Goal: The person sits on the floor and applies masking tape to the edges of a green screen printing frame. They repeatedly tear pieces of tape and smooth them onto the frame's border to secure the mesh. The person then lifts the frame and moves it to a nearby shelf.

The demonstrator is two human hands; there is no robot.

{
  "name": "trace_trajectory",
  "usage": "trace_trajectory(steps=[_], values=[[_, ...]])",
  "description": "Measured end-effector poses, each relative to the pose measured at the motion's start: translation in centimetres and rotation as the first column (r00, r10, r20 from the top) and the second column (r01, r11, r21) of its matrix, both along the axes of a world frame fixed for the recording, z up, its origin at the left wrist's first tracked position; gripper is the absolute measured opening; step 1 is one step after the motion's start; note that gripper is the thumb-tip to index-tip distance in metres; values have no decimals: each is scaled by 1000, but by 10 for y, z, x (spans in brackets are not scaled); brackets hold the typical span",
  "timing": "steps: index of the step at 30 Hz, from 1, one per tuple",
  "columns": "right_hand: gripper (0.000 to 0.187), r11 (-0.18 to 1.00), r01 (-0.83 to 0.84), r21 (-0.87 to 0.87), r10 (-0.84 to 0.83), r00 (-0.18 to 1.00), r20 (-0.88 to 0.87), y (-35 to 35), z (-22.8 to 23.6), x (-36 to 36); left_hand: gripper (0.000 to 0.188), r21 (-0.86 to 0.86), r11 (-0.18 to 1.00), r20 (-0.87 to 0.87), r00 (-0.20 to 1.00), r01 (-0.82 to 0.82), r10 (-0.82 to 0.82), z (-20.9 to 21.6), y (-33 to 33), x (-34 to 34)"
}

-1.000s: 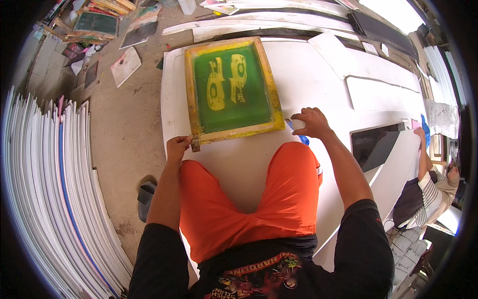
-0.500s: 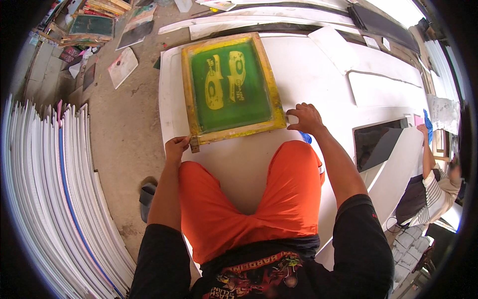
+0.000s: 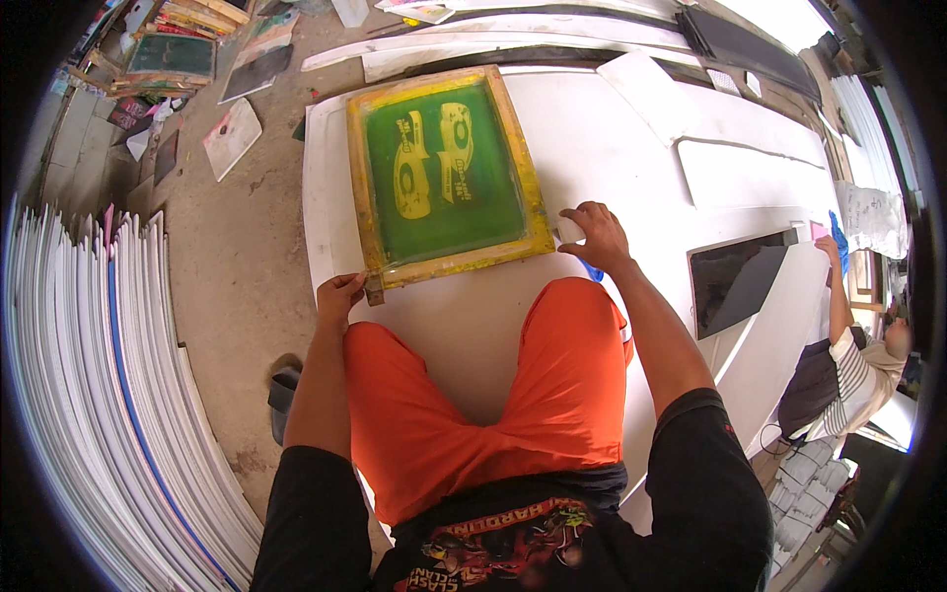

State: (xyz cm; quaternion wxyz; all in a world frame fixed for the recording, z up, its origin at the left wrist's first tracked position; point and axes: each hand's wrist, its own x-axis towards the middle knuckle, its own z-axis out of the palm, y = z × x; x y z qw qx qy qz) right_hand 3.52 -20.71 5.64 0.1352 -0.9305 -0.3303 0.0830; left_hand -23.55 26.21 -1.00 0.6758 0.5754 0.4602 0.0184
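A screen-printing frame (image 3: 538, 212) lies on the white board, with a yellow-stained wooden border and green mesh bearing two pale yellow mask-like shapes. My left hand (image 3: 338, 300) is at its near left corner, thumb and fingers pinched together; what they hold there is too small to make out. By the near right corner, my right hand (image 3: 599, 237) grips a pale roll (image 3: 569, 230), which looks like tape, between thumb and fingers. Something blue (image 3: 592, 270) lies partly hidden under my right wrist.
White boards (image 3: 750, 173) and a dark glossy panel (image 3: 740, 281) lie to the right. Many white sheets (image 3: 128, 375) stand stacked at the left. Another person (image 3: 838, 380) works at the far right. More screen frames (image 3: 168, 59) rest at the back left.
The view has shifted slightly, so the scene sits a little further left. My right hand has turned a little, showing more of the pale roll. My left hand stays at the corner.
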Motion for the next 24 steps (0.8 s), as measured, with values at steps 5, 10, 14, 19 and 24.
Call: trace_trajectory(steps=[5, 10, 14, 19, 24], values=[[74, 1000, -3, -14, 3, 1000, 1, 7, -2, 8, 27, 83, 996, -2, 1000, 23, -23, 4, -3, 2], [91, 999, 47, -9, -46, 998, 45, 9, -1, -2, 25, 69, 998, -10, 1000, 12, -11, 3, -1, 1], [88, 939, 294, 177, -296, 955, -17, -10, 0, -17, 25, 59, 998, -15, 1000, 2, -1, 5, -1, -1], [60, 928, 362, -90, -372, 910, -185, -71, -49, -26, 26, 4, 1000, 27, 1000, 4, -4, 2, -4, 5], [43, 911, 275, -307, -370, 873, -318, -86, -29, -27, 26, 36, 999, 12, 1000, 6, -7, 11, -5, 3]])
